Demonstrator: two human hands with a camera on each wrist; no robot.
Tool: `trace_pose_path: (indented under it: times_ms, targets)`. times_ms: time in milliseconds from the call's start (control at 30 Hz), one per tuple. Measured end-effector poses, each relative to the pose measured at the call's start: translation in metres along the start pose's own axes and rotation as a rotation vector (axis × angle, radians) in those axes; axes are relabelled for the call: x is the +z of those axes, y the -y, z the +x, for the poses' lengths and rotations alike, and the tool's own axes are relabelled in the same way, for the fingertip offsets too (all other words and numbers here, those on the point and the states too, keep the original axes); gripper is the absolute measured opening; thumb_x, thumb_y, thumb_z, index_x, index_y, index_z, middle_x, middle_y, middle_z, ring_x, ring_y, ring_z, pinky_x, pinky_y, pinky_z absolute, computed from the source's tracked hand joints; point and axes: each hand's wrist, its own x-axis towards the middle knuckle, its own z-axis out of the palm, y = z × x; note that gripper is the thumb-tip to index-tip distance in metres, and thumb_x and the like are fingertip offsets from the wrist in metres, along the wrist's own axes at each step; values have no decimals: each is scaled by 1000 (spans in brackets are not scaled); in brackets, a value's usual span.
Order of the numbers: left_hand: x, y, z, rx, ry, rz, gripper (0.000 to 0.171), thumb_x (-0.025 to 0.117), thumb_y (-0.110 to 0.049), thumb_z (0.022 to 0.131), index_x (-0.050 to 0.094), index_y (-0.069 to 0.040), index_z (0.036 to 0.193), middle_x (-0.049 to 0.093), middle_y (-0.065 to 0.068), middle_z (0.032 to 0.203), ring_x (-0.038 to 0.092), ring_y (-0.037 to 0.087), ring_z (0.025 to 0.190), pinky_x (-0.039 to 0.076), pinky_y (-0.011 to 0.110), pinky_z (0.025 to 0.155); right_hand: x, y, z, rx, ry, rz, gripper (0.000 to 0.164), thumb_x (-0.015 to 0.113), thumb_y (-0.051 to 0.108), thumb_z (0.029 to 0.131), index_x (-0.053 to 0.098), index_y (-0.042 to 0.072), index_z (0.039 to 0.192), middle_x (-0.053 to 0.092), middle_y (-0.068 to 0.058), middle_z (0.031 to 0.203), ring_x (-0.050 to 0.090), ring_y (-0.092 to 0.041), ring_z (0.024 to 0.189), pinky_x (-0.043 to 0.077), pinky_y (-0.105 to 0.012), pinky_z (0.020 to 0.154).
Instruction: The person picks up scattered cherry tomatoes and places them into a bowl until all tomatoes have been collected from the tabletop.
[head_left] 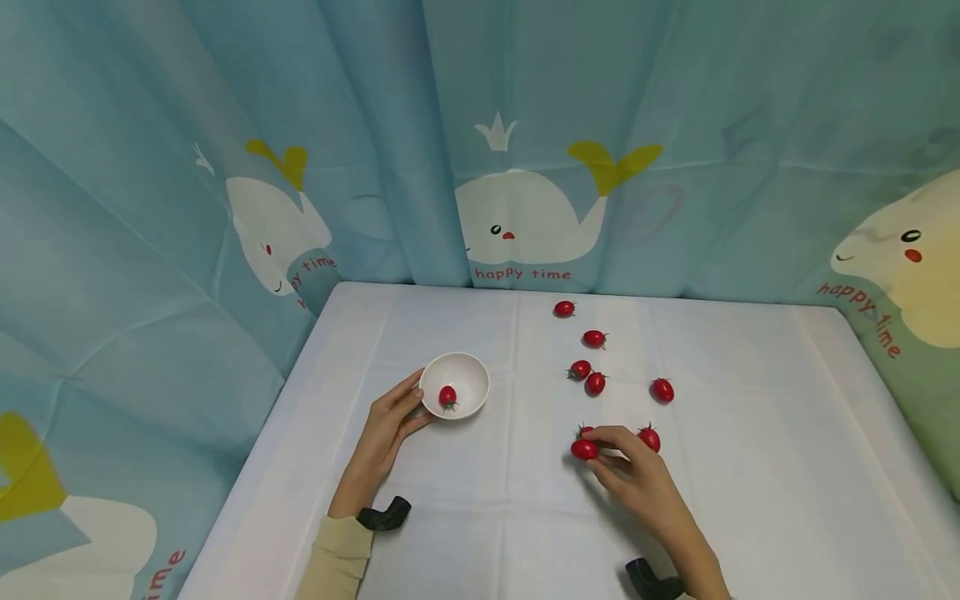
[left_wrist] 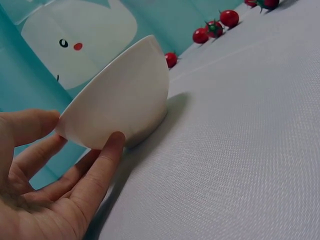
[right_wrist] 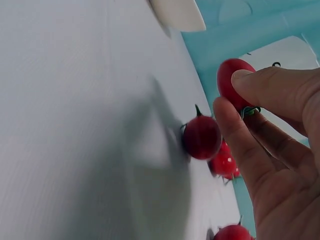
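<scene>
My left hand (head_left: 392,425) holds a small white bowl (head_left: 477,392) by its left side, thumb at the rim and fingertips against the outer wall in the left wrist view. One cherry tomato (head_left: 447,395) with a green stem lies inside the bowl. Between thumb and fingertips, my right hand (head_left: 633,475) pinches another cherry tomato (right_wrist: 231,80), lifted over the cloth as its shadow shows. Just behind it a further cherry tomato (right_wrist: 201,138) rests on the table, mostly hidden in the head view. To the right of the right hand's fingers lies one more cherry tomato (head_left: 649,437).
Several cherry tomatoes lie across the white tablecloth (head_left: 525,517): a close pair (head_left: 596,383) beyond the right hand, a single tomato (head_left: 662,391) farther right, others towards the back edge. A blue-green curtain (head_left: 390,167) with printed whales hangs behind and left of the table.
</scene>
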Motion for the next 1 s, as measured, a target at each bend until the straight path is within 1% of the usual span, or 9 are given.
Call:
trace_pose_path:
  times_ms: [167, 267, 400, 467, 567, 733, 800, 900, 1000]
  targets:
    - [1, -1, -1, -2, 2, -14, 51, 52, -12, 110, 41, -8, 160, 40, 16, 161, 50, 21, 144, 61, 32, 102, 6, 3, 9, -8, 2, -8, 47, 81, -7, 85, 70, 16, 123, 72, 3, 116, 67, -8, 104, 64, -21, 92]
    - [1, -2, -1, 0, 7, -13, 51, 51, -12, 110, 41, -8, 160, 39, 14, 163, 48, 22, 145, 61, 33, 103, 10, 4, 14, -27, -3, 2, 46, 82, -7, 84, 70, 17, 122, 72, 2, 116, 67, -8, 103, 63, -19, 91]
    - [1, -1, -1, 4, 9, -14, 51, 51, -12, 111, 41, -8, 160, 37, 13, 164, 40, 28, 151, 61, 33, 103, 20, 9, 23, -62, -3, 25, 45, 82, -7, 84, 70, 15, 121, 72, 2, 115, 67, -5, 105, 62, -16, 91]
    - [1, 0, -1, 4, 8, -18, 51, 51, -12, 111, 41, -9, 160, 37, 13, 164, 39, 28, 151, 61, 33, 103, 25, 12, 29, -78, 3, 51, 44, 82, -7, 84, 70, 14, 121, 72, 1, 115, 67, -5, 107, 63, -17, 91]
    - [1, 0, -2, 3, 11, -21, 51, 51, -12, 111, 41, -9, 160, 37, 13, 164, 42, 25, 149, 61, 33, 103, 33, 16, 36, -91, 10, 93, 44, 81, -8, 84, 70, 13, 122, 71, 0, 116, 67, -8, 110, 63, -18, 91]
    - [0, 1, -2, 2, 2, -15, 51, 51, -12, 110, 41, -9, 160, 38, 14, 163, 49, 19, 144, 61, 33, 103, 45, 23, 49, -79, 14, 149, 44, 81, -8, 85, 70, 14, 121, 71, -3, 116, 68, -14, 111, 64, -21, 92]
    - [0, 1, -2, 5, 1, -9, 50, 51, -12, 111, 41, -9, 160, 38, 13, 163, 48, 20, 144, 61, 33, 103, 50, 26, 53, -64, 15, 167, 43, 81, -6, 85, 71, 15, 121, 71, -3, 116, 68, -15, 112, 65, -22, 92]
    - [0, 2, -1, 12, 5, -7, 50, 51, -12, 111, 41, -9, 160, 38, 12, 164, 44, 26, 148, 61, 33, 103, 56, 29, 60, -55, 14, 183, 43, 82, -5, 85, 71, 15, 121, 71, -3, 117, 68, -16, 112, 65, -23, 92]
    - [0, 2, -1, 15, 11, -3, 50, 50, -12, 111, 41, -9, 160, 36, 11, 165, 40, 30, 151, 61, 33, 103, 61, 31, 66, -64, 11, 202, 43, 82, -4, 85, 71, 14, 122, 72, -4, 117, 68, -19, 111, 65, -25, 91]
